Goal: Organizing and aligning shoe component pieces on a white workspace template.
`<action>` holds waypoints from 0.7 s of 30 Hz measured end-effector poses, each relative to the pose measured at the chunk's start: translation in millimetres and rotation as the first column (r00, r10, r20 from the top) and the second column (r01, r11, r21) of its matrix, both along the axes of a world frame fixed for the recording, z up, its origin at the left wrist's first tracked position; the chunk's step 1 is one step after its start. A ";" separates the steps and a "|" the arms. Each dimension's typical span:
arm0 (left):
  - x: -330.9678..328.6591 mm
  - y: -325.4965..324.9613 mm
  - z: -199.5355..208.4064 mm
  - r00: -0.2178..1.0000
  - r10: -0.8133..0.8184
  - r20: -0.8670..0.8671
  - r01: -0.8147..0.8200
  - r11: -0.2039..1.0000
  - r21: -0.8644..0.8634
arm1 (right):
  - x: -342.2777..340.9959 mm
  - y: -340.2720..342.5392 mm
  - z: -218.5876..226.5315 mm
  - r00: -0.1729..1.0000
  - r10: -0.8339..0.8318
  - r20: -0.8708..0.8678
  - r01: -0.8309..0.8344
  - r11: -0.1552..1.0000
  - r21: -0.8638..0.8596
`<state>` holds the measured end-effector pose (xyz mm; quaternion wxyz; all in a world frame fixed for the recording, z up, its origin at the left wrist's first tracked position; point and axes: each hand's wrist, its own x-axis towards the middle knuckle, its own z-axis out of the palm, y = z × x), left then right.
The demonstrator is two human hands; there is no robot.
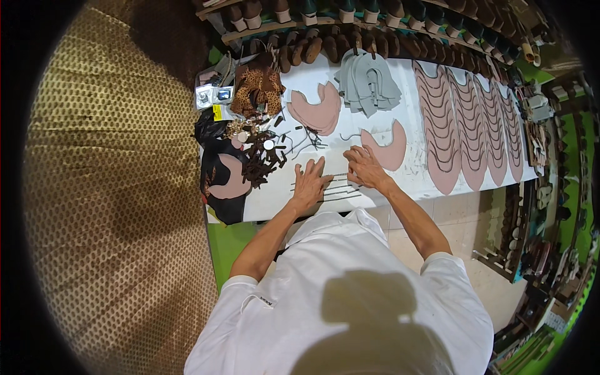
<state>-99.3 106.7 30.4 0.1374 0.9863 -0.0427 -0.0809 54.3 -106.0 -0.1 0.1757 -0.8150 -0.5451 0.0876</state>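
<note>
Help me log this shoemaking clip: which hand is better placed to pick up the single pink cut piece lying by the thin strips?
Right, probably. The right hand rests beside the pink piece, its fingertips nearly touching that piece's lower edge. The left hand lies flat on the thin strips, farther left.

Both bare forearms reach forward from short white sleeves. The left hand (309, 182) lies flat, palm down, fingers spread. The right hand (364, 169) is also palm down, fingers slightly curled.
</note>
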 end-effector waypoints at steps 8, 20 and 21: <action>2.5 5.9 -3.7 0.999 -0.028 -0.020 0.028 0.999 -0.020 | 10.0 -19.7 3.8 0.978 -0.087 -0.192 0.087 0.996 -0.008; 4.7 13.4 -4.6 0.999 -0.030 -0.031 0.026 0.991 -0.134 | 7.6 -26.4 10.6 0.939 -0.200 -0.278 0.203 0.979 -0.020; 4.2 14.7 -4.6 0.999 -0.032 -0.021 0.029 0.989 -0.148 | 8.0 -27.1 10.3 0.939 -0.201 -0.278 0.203 0.979 -0.020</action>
